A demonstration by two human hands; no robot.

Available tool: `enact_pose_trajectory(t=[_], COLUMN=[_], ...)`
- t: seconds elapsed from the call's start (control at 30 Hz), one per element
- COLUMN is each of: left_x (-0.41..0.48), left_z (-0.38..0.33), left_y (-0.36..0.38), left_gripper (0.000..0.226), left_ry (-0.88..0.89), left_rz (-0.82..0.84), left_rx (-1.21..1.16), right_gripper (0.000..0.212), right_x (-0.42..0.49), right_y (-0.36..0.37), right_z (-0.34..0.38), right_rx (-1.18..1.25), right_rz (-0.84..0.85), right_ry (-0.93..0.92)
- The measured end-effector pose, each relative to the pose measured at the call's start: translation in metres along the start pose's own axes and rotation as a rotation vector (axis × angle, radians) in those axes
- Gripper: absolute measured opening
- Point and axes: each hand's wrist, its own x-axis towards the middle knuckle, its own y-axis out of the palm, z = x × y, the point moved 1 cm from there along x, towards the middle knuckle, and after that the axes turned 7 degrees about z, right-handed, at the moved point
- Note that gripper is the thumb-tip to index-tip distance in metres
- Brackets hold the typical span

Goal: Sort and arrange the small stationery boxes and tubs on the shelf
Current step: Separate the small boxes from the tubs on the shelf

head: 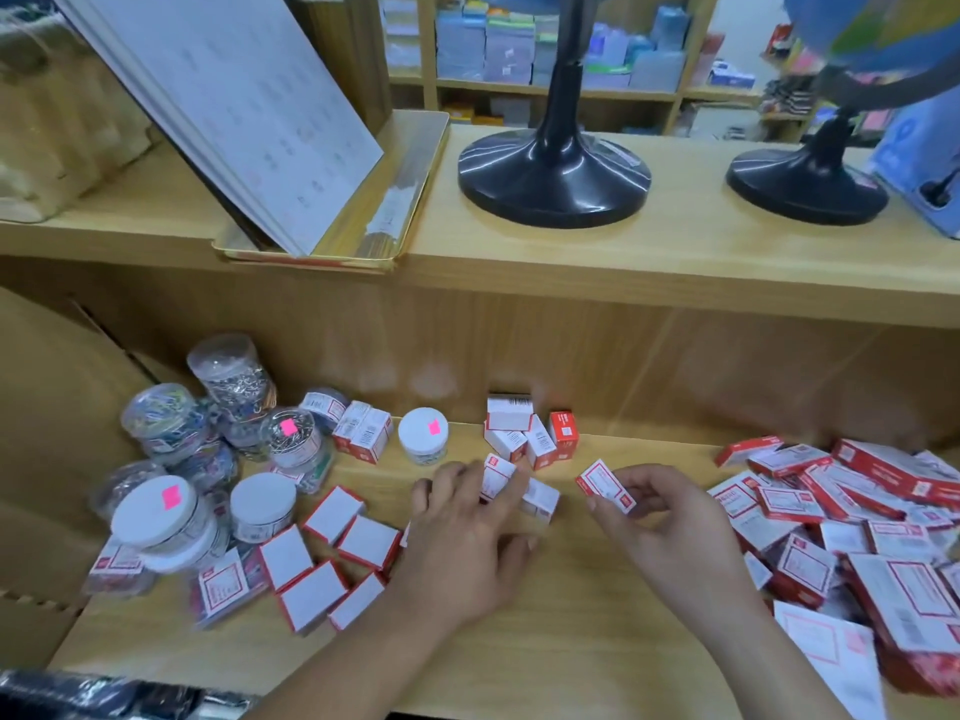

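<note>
On the lower wooden shelf (571,641), my left hand (467,537) lies over small red-and-white boxes (540,498), its fingers curled on one of them (496,475). My right hand (660,517) pinches another small red-and-white box (605,485) just above the shelf. A stacked cluster of the same boxes (530,433) stands at the back. Several flat white-faced boxes (322,569) lie left of my left hand. Clear tubs of clips with white lids (156,517) crowd the left end.
A loose heap of larger red-and-white boxes (857,522) fills the shelf's right end. A lone white-lidded tub (423,433) stands near the back. Above, the top shelf carries two black globe stands (553,174), a gold tray (384,200) with a leaning board, and wrapped bundles.
</note>
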Motion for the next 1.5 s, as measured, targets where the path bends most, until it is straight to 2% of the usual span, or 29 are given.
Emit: enact_pose_trajectory(t=[0.07, 0.13, 0.2, 0.33, 0.43, 0.53, 0.63, 0.7, 0.77, 0.83, 0.9, 0.97, 1.17, 1.23, 1.43, 1.5], left_x=[0.002, 0.021, 0.047, 0.080, 0.082, 0.081, 0.072, 0.053, 0.025, -0.006, -0.027, -0.036, -0.022, 0.000, 0.030, 0.025], left_z=[-0.003, 0.007, 0.017, 0.017, 0.019, 0.017, 0.012, 0.008, 0.005, -0.005, -0.014, -0.017, -0.009, -0.004, -0.006, -0.011], left_y=[-0.009, -0.021, -0.031, -0.031, -0.024, -0.024, -0.035, -0.047, -0.049, -0.043, -0.030, -0.018, -0.028, -0.031, -0.016, -0.013], left_gripper=[0.058, 0.048, 0.049, 0.043, 0.034, 0.030, 0.026, 0.027, 0.029, 0.031, 0.037, 0.044, 0.020, 0.029, 0.053, 0.064], left_ry=[0.042, -0.017, -0.099, -0.085, -0.085, -0.093, -0.113, -0.170, -0.203, -0.173, -0.129, -0.116, -0.114, -0.119, -0.024, 0.032], left_rz=[-0.047, -0.082, -0.101, -0.004, -0.006, 0.001, -0.098, -0.149, -0.117, -0.006, 0.114, 0.163, -0.039, -0.004, 0.289, 0.318], left_rx=[-0.077, -0.179, -0.244, -0.284, -0.394, -0.480, -0.365, -0.384, -0.523, -0.603, -0.614, -0.604, -0.373, -0.357, -0.506, -0.399], right_gripper=[0.018, 0.019, 0.019, 0.021, 0.022, 0.023, 0.024, 0.023, 0.022, 0.021, 0.022, 0.023, 0.021, 0.017, 0.018, 0.019], right_x=[0.002, 0.006, 0.012, 0.028, 0.035, 0.036, 0.036, 0.033, 0.029, 0.025, 0.021, 0.016, 0.005, 0.005, -0.004, -0.004], right_y=[-0.002, -0.004, -0.005, -0.005, -0.005, -0.006, -0.005, -0.005, -0.004, 0.000, 0.004, 0.008, 0.001, -0.004, 0.001, 0.002], right_z=[0.000, -0.001, -0.002, 0.000, -0.002, -0.002, 0.001, 0.002, 0.000, -0.004, -0.006, -0.009, -0.015, -0.015, -0.018, -0.020], right_rx=[-0.001, 0.004, 0.005, 0.010, 0.092, 0.166, 0.145, 0.139, 0.121, 0.118, 0.144, 0.158, 0.119, 0.125, 0.209, 0.185], right_rz=[-0.003, 0.001, 0.006, -0.009, 0.012, 0.009, 0.010, 0.058, 0.085, 0.079, 0.077, 0.089, 0.048, 0.042, 0.097, 0.087], right_ry=[-0.009, -0.011, -0.006, -0.016, 0.015, 0.017, -0.026, -0.055, -0.059, -0.051, -0.037, -0.017, 0.006, 0.040, 0.086, 0.104])
